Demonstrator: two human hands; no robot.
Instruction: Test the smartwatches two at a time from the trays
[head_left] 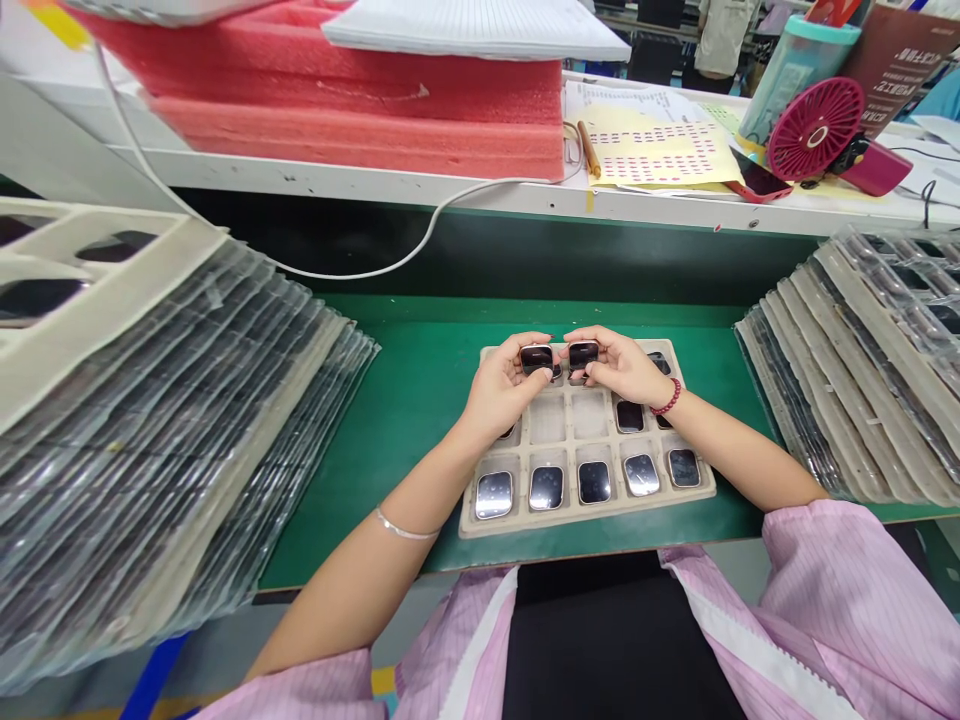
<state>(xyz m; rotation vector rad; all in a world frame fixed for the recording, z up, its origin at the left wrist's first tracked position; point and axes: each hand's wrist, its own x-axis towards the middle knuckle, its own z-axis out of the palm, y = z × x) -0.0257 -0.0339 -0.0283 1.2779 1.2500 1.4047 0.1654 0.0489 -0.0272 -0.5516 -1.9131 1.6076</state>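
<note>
My left hand (pixel 504 388) is closed around a dark, square smartwatch face (pixel 537 359), pinched between thumb and fingers. A similar watch face (pixel 583 354) is gripped the same way by my right hand (pixel 619 368). Both are raised side by side above the far half of a beige compartment tray (pixel 589 519). Two middle-row compartments below my hands hold nothing. Along the near row lie several watch faces (pixel 595 482), glass up, one to a compartment. Another watch face (pixel 630 416) sits in the middle row at the right. My hands and wrists hide parts of the far rows.
Tall stacks of clear and beige trays stand at the left (pixel 172 430) and right (pixel 847 370) of the green bench (pixel 405 400). Behind, a white shelf (pixel 480 190) carries red foam (pixel 360 110), papers (pixel 652 140) and a small magenta fan (pixel 817 130). A white cable (pixel 360 276) droops from it.
</note>
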